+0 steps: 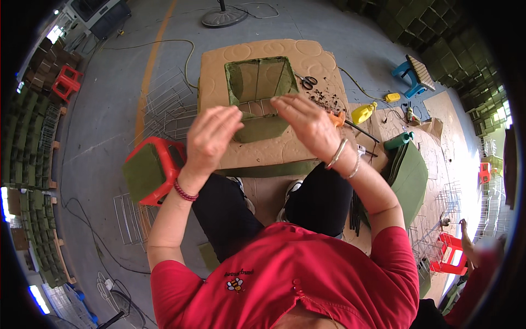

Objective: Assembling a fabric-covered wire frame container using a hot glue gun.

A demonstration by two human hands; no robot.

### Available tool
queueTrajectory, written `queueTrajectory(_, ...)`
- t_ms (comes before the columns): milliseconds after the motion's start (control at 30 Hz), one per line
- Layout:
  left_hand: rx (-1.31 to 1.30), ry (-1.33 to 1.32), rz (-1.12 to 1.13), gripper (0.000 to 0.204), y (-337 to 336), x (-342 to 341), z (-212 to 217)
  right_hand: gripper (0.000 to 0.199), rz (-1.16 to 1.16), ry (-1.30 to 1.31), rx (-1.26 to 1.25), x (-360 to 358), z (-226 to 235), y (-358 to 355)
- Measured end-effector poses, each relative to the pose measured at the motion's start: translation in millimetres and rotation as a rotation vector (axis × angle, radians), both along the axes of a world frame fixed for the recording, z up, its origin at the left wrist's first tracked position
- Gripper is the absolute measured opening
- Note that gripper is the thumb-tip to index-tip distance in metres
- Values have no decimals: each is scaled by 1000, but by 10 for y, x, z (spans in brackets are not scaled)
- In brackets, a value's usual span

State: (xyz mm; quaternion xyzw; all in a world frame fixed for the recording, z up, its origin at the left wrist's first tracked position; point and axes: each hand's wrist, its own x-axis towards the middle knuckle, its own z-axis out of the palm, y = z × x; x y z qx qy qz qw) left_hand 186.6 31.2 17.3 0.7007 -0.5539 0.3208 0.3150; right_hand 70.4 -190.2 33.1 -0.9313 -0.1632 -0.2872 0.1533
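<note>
A green fabric box with a wire frame [262,129] lies on the cardboard-topped work surface [219,68], its hollow inside facing up. My left hand [211,137] is over the box's near left corner, fingers stretched out side by side. At the near right corner my right hand [308,122] also has straight fingers, their tips close to the wire across the rim. I cannot make out anything held in either hand, and the undersides of both are hidden. Black-handled scissors [308,82] lie beyond my right hand, beside dark scraps [326,101].
An orange-handled tool [337,119] and a yellow bottle [362,113] are on the right. Green panels [408,175] lean beneath a green bottle [399,140]. A red stool [171,164] holds green fabric on the left, near wire frames [172,118]. Another person's arm [468,241] shows far right.
</note>
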Motion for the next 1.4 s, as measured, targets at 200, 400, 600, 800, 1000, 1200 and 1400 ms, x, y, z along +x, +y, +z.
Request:
queueTrajectory(200, 93, -129, 19, 36, -102, -46, -257, 43, -102, -96, -118, 60, -320, 275)
queueTrajectory(400, 228, 26, -75, 48, -143, 41, -137, 33, -105, -60, -84, 96, -309, 267)
queueTrajectory(600, 392, 233, -154, 52, -211, 121, 97, 31, -38, 409, -63, 145, -94, 186)
queueTrajectory(800, 371, 115, 35, 48, -306, -88, 230, 35, 11, 5, -56, 79, -22, 164)
queueTrajectory(1000, 78, -11, 20, 47, -321, -279, -196, 28, -158, -147, 260, -383, -296, -199)
queueTrajectory(1200, 107, 59, -47, 47, -467, -140, -166, 37, -97, -127, 179, -408, -419, -336)
queueTrajectory(1400, 118, 347, -169, 47, -291, -16, -68, 44, 35, -144, 57, -324, -368, -369)
